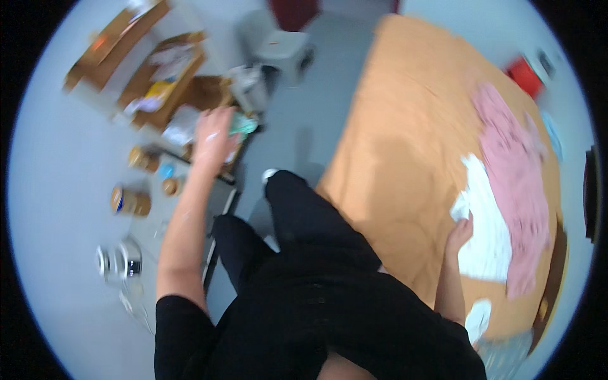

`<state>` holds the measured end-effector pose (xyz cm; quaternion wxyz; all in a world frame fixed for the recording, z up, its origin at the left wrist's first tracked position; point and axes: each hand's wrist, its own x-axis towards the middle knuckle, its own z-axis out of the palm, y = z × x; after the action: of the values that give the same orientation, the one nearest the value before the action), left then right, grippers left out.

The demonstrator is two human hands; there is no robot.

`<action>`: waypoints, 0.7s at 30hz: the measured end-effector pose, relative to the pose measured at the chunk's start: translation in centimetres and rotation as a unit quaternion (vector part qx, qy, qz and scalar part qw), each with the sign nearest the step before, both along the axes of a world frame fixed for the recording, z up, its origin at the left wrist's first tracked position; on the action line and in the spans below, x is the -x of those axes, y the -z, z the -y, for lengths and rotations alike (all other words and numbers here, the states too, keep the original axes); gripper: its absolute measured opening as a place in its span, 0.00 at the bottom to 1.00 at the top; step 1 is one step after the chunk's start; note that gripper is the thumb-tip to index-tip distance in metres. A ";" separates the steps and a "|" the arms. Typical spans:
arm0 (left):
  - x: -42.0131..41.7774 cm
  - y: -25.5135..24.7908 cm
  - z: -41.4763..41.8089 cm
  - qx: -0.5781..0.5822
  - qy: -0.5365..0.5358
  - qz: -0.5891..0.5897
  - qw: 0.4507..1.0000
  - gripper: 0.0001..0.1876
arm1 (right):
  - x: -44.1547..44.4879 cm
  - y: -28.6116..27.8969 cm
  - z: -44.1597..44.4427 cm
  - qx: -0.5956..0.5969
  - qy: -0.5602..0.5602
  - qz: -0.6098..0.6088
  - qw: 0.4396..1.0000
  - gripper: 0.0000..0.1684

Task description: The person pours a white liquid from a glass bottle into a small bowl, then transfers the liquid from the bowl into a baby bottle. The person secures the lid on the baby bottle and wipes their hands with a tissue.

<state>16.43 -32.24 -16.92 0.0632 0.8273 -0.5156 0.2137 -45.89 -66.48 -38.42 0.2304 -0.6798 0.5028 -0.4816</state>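
My left hand (214, 128) reaches over a brown shelf compartment (205, 92) on the left, between a clear plastic bag (183, 124) and a light green item (243, 123). Its fingertips are blurred, so any hold there is unclear. On the right, my right hand (460, 233) is at the edge of a white garment (485, 237) lying on the bed's orange sheet (403, 166); whether the fingers pinch the cloth cannot be told. A pink garment (515, 190) lies beside the white one. Nearer my body is a small white cloth (478, 319).
Jars (130, 201) and a white device (129, 260) stand on a grey table (164, 228) at left. Beyond the shelf are a grey bin (249, 88) and a pale plastic stool (282, 45). A red box (525, 77) sits past the bed's far right edge.
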 end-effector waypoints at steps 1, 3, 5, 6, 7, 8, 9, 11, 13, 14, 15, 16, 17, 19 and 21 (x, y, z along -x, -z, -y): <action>1.3 -0.9 -0.2 -0.005 -0.028 0.013 1.000 0.32 | -8.4 -2.1 -0.6 -0.033 -0.078 0.033 0.996 0.24; 1.0 -0.6 -0.8 0.020 -0.014 0.014 1.000 0.32 | -23.2 -8.8 -5.7 -0.097 -0.252 0.125 0.955 0.24; 1.3 -0.1 -1.3 0.020 -0.021 -0.016 0.999 0.33 | -36.6 -15.3 -11.2 -0.131 -0.436 0.177 0.873 0.25; 1.3 0.2 -2.1 0.014 -0.032 -0.012 0.999 0.34 | -42.2 -16.3 -13.4 -0.029 -0.497 0.155 0.853 0.26; 1.0 0.8 -2.9 0.008 -0.043 -0.011 0.999 0.34 | -45.9 -18.6 -17.0 -0.009 -0.565 0.165 0.809 0.26; 1.2 0.7 -3.1 -0.001 -0.059 -0.027 0.998 0.35 | -49.3 -19.4 -19.6 0.032 -0.604 0.146 0.783 0.27; 0.4 1.5 -3.5 -0.057 -0.076 -0.014 0.995 0.30 | -51.5 -19.7 -22.1 0.070 -0.642 0.127 0.753 0.27; -4.8 9.6 -7.1 -0.285 -0.225 0.550 0.752 0.28 | -53.9 -20.7 -27.5 0.154 -0.719 0.098 0.671 0.27; -5.7 10.6 -8.6 -0.325 -0.232 0.614 0.681 0.28 | -54.2 -19.8 -29.9 0.133 -0.746 0.106 0.644 0.27; -4.7 9.0 -8.2 -0.287 -0.215 0.524 0.773 0.29 | -54.0 -19.2 -30.2 0.114 -0.749 0.100 0.645 0.27; -3.3 6.6 -8.6 -0.246 -0.203 0.434 0.843 0.30 | -53.5 -19.3 -31.0 0.097 -0.756 0.099 0.640 0.27; -2.1 4.8 -9.0 -0.148 -0.165 0.219 0.950 0.32 | -53.1 -19.4 -31.8 0.080 -0.769 0.104 0.626 0.28; -1.7 4.1 -9.8 -0.030 -0.122 -0.008 0.992 0.34 | -52.7 -19.6 -33.1 0.066 -0.783 0.107 0.609 0.28; -2.3 4.9 -10.4 -0.002 -0.157 -0.042 0.987 0.36 | -51.8 -20.1 -35.4 0.053 -0.810 0.119 0.572 0.28; -2.2 5.0 -10.4 0.001 -0.185 -0.074 0.980 0.32 | -50.4 -20.6 -37.1 0.053 -0.828 0.137 0.541 0.27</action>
<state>18.59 -21.80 -21.93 0.0615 0.9221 -0.3469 0.1601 4.53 -29.37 -17.80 0.5567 -0.7303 -0.3475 -0.1896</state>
